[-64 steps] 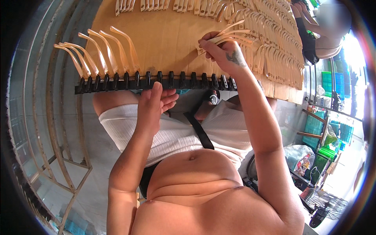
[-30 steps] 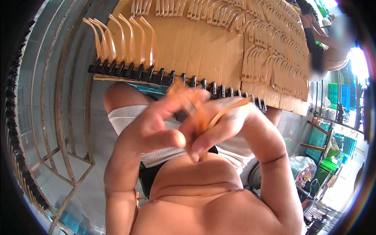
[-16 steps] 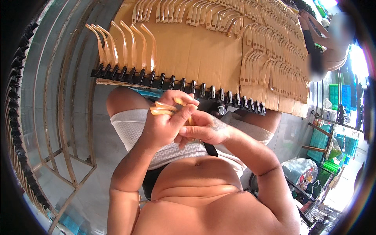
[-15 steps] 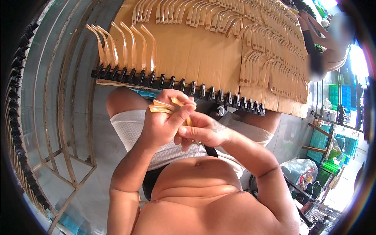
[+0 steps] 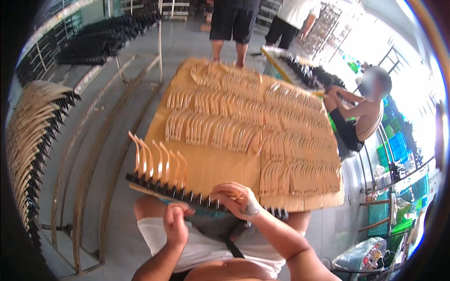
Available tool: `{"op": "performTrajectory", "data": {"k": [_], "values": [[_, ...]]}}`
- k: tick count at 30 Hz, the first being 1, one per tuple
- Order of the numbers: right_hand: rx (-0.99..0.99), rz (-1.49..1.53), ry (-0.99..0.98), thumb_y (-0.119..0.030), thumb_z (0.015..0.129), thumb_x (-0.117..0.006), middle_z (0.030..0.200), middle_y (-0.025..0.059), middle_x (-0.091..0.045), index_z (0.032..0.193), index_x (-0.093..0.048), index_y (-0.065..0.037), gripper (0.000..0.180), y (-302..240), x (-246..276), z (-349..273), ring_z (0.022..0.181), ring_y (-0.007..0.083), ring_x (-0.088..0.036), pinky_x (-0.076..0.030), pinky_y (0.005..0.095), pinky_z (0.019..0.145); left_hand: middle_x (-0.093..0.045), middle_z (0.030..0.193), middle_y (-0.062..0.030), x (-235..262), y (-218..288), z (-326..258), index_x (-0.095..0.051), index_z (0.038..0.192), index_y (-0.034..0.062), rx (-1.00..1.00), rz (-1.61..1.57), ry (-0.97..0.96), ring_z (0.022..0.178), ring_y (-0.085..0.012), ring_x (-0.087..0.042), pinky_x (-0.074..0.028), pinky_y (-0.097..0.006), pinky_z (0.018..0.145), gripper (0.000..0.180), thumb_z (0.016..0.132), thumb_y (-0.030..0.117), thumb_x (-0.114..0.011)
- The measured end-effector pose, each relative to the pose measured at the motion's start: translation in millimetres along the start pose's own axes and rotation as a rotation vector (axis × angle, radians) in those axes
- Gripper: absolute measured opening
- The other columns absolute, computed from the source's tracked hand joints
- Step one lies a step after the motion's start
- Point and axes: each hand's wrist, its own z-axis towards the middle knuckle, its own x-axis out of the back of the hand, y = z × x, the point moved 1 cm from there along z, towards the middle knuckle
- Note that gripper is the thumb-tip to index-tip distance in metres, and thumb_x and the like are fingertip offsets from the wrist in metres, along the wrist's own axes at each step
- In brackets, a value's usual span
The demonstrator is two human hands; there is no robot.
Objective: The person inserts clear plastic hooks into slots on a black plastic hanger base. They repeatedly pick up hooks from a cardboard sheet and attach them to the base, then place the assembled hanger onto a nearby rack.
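Observation:
Beyond my lap, a black rail of clips (image 5: pixel 182 193) lies along the near edge of a cardboard-covered board. Several amber eyeglass temples (image 5: pixel 152 161) stand upright in the clips at its left end. My right hand (image 5: pixel 238 200) is over the middle of the rail, its fingers curled down at the clips; what they grip is hidden. My left hand (image 5: pixel 176 225) is closed just on my side of the rail, its fingertips smeared by motion. Whatever it holds does not show.
Rows of loose temples (image 5: pixel 225 131) cover much of the cardboard (image 5: pixel 220 164). Racks of filled clip rails (image 5: pixel 44 136) and a metal frame (image 5: pixel 93 164) stand at left. A co-worker (image 5: pixel 358 112) sits at right; two people (image 5: pixel 234 21) stand beyond. A plastic bag (image 5: pixel 361 255) is lower right.
My hands were together over my lap with several temples in the left. They have parted and moved toward the rail, the right reaching over it. The view has tilted up.

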Motion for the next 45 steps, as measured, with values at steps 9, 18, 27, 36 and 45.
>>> {"op": "performTrajectory", "data": {"k": [9,18,27,36,45], "values": [[0.247,-0.563,0.053,-0.006,0.078,-0.068,0.086,0.0105,-0.067,0.092,-0.067,-0.006,0.014,52,14,38,0.076,0.0272,-0.064,-0.052,0.0333,0.067,-0.063,0.084,-0.007,-7,-25,13,-0.051,0.102,0.0098,0.597,-0.099,0.087,0.076,-0.0195,-0.065,-0.055,-0.036,0.065,0.044,0.09,0.052,-0.057],[-0.333,-0.211,-0.051,-0.018,0.086,-0.066,0.075,0.0078,-0.067,0.095,-0.065,-0.002,0.018,33,-28,35,0.067,0.0145,-0.063,-0.05,0.029,0.064,-0.064,0.089,-0.0109,-16,-16,9,-0.047,0.095,0.0091,0.622,-0.087,0.127,0.081,-0.0213,-0.067,-0.053,-0.032,0.071,0.043,0.088,0.049,-0.061],[-0.415,-0.218,-0.131,-0.02,0.089,-0.064,0.072,0.0047,-0.066,0.099,-0.066,-0.003,0.019,26,-38,43,0.06,0.0097,-0.059,-0.048,0.0262,0.055,-0.066,0.082,-0.0072,-12,-24,10,-0.051,0.094,0.0099,0.58,-0.099,0.128,0.078,-0.0186,-0.067,-0.051,-0.032,0.073,0.038,0.092,0.048,-0.057],[-0.439,-0.286,-0.192,-0.032,0.084,-0.066,0.066,0.0146,-0.063,0.085,-0.066,-0.002,0.03,37,-47,58,0.063,0.0292,-0.065,-0.05,0.0374,0.06,-0.067,0.077,-0.0086,-11,-28,9,-0.049,0.087,0.0103,0.503,-0.092,0.18,0.073,-0.019,-0.067,-0.052,-0.03,0.068,0.032,0.094,0.04,-0.057],[-0.425,-0.316,-0.204,-0.038,0.083,-0.067,0.063,0.0146,-0.062,0.084,-0.066,-0.001,0.036,46,-48,58,0.06,0.03,-0.063,-0.049,0.0369,0.058,-0.067,0.076,-0.0099,-11,-28,10,-0.049,0.084,0.0095,0.494,-0.122,0.194,0.073,-0.0203,-0.068,-0.053,-0.032,0.068,0.029,0.095,0.035,-0.056]]}}
